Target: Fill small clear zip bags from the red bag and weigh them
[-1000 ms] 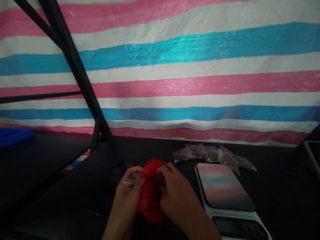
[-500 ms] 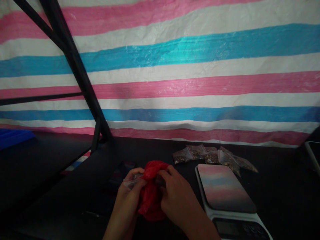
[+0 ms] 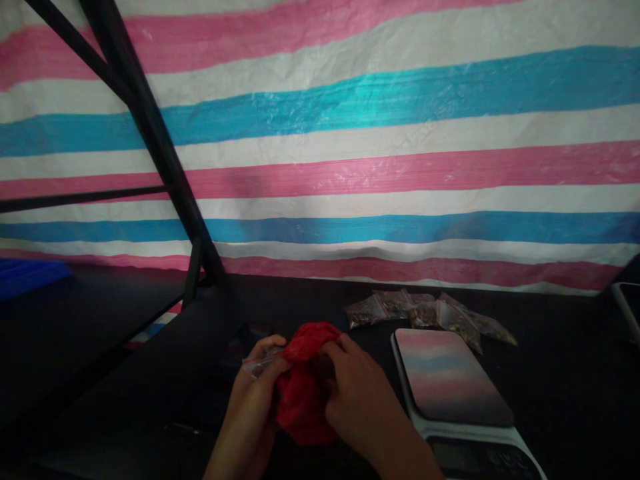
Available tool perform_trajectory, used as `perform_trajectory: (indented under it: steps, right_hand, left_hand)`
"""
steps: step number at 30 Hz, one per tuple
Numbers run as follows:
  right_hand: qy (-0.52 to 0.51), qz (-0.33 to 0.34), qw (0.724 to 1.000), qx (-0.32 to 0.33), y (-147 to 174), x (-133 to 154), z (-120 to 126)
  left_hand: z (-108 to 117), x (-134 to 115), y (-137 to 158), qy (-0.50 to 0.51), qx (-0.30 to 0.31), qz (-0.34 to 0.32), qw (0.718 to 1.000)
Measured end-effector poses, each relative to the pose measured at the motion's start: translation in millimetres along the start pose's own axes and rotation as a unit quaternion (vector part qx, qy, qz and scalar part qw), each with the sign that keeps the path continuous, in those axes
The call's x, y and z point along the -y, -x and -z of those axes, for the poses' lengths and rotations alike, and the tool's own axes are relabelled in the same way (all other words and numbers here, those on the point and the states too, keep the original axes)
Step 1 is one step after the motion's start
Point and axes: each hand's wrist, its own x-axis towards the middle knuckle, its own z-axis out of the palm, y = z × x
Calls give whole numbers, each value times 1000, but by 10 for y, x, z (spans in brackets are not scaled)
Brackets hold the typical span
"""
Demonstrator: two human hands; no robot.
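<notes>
Between my hands is a thin red plastic bag (image 3: 305, 407), its top edge bunched and folded over. My left hand (image 3: 255, 393) is closed on the bag's left side, and a small clear zip bag (image 3: 261, 362) also sits pinched between its thumb and fingers. On the other side, my right hand (image 3: 360, 393) grips the bag's upper right rim with curled fingers; its fingertips are partly hidden by the red plastic. What the red bag contains cannot be seen. Just right of my right hand stands a kitchen scale (image 3: 453, 377) with a shiny plate.
Several small zip bags of dark dried bits (image 3: 425, 312) lie behind the scale on the black table (image 3: 300, 293). A black metal frame (image 3: 150, 133) rises at the left, near a blue object (image 3: 33, 277). Striped plastic sheeting (image 3: 400, 173) hangs behind.
The red bag's top has been spread a little wider, and its body looks fuller. My right hand has shifted slightly to the right; my left has moved slightly left.
</notes>
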Motion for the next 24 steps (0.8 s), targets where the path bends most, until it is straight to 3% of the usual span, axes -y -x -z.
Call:
perform_trajectory:
  steps: [6, 12, 16, 20, 24]
  right_hand:
    - [32, -5, 999, 12, 12, 33, 44]
    - [52, 5, 998, 23, 11, 53, 84]
    - [44, -1, 999, 25, 0, 24, 93]
    - [45, -21, 998, 31, 2, 8, 113]
    - [25, -10, 999, 22, -1, -2, 107]
  left_hand:
    - [-49, -51, 28, -105, -26, -51, 993]
    - [-105, -31, 62, -163, 41, -118, 979]
    - [-89, 6, 53, -139, 72, -105, 982]
    - [-95, -10, 54, -118, 25, -56, 991]
    - [-90, -7, 53, -102, 21, -16, 994]
